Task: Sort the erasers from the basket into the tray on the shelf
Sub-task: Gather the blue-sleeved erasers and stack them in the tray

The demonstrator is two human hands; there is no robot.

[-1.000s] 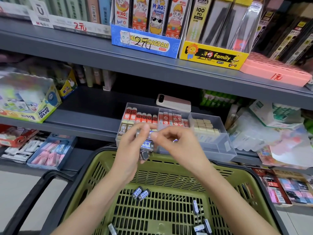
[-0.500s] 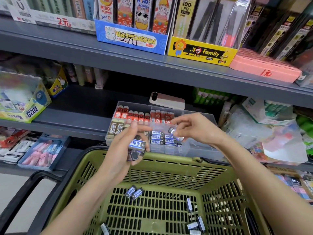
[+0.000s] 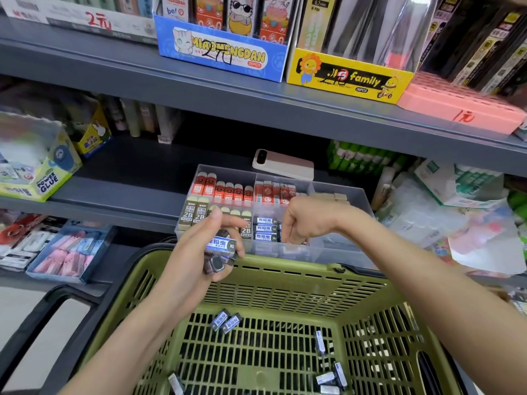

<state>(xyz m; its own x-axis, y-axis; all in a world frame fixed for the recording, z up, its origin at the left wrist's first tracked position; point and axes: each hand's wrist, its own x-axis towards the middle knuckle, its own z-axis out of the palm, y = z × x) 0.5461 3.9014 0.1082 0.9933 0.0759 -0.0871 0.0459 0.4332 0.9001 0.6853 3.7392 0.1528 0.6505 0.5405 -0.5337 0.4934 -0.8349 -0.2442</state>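
Versus half a second ago, the right hand (image 3: pixel 305 220) is lower: it is down from above the tray (image 3: pixel 356 201) into the middle front compartment. Its fingers are bunched with the tips pointing down, just beside the blue erasers (image 3: pixel 265 228) stacked there. I can't tell if an eraser is pinched between them, since the tips are hidden. The left hand (image 3: pixel 199 252) hovers over the far rim of the basket (image 3: pixel 285 272), fingers curled round a bundle of erasers (image 3: pixel 221 246) with the thumb on top. My read of the step: seating one eraser in the blue row. To do it well, keep the label up and the long side parallel to the stack, then push it flush. Let go only once it sits flat, then lift the fingers straight up so the row isn't dragged. Keep the bundle over the basket so any drops land there, not on the shelf (image 3: pixel 122 189). Counts: three blue erasers are visible in that compartment. The bundle shows one blue label plus at least two dark ones under it. Seven loose erasers (image 3: pixel 226 323) that I can make out lie on the basket floor: a pair far centre, one mid right, three near right, one near left. There are six red erasers (image 3: pixel 224 191) in the rear left compartment.
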